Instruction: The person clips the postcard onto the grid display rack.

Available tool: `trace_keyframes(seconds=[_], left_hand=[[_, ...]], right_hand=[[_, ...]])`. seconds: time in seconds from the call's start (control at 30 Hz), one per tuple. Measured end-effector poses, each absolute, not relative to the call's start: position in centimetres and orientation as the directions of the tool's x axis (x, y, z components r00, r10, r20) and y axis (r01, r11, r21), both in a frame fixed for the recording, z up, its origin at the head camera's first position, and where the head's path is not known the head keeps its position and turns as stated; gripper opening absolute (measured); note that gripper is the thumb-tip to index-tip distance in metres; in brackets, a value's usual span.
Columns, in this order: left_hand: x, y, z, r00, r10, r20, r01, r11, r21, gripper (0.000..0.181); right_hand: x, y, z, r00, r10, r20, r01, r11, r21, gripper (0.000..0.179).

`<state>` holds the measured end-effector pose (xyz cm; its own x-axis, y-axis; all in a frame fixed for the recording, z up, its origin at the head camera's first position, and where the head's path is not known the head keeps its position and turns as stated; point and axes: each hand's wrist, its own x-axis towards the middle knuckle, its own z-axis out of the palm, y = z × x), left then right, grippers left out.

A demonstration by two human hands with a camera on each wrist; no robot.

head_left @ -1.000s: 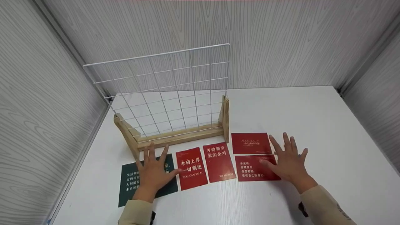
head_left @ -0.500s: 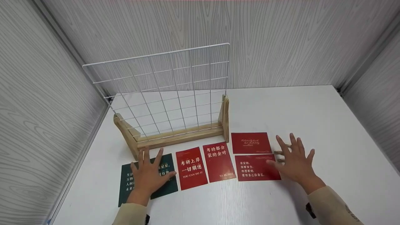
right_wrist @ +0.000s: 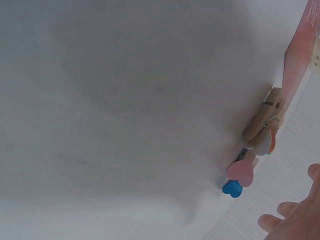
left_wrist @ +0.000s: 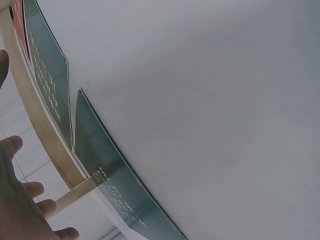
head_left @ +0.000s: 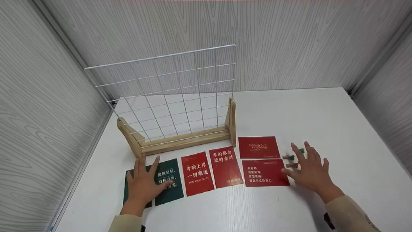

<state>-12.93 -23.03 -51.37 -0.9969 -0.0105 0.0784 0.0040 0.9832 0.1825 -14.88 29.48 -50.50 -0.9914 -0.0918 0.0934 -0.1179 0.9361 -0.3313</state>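
Note:
My left hand, fingers spread, hovers over two dark green cards with white lettering, the left one mostly hidden beneath it and the right one better exposed. In the left wrist view its fingertips show at the lower left beside the cards. My right hand is spread over several small wooden clothespins, right of the red cards. The right wrist view shows these clothespins with heart ends, among them a pink heart and a blue heart. Neither hand holds anything.
Behind the cards stands a white wire grid in a wooden base. Two upright red cards, left and right, lie mid-table. Two sideways red cards, upper and lower, lie to their right. Panelled walls enclose the white table.
My left hand has drifted left and toward me, exposing the right green card. My right hand has slid right and slightly toward me, baring the clothespins. Cards and grid stay put.

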Motion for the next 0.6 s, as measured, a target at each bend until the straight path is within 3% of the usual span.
trace_keyframes(seconds=[0.6], left_hand=[[-12.2, -26.6, -51.2, -1.000, -0.016, 0.026, -0.009, 0.968, 0.250, 0.098]], right_hand=[[-13.7, 31.6, -51.0, -0.987, -0.130, 0.094, -0.151, 0.949, -0.275, 0.095]])
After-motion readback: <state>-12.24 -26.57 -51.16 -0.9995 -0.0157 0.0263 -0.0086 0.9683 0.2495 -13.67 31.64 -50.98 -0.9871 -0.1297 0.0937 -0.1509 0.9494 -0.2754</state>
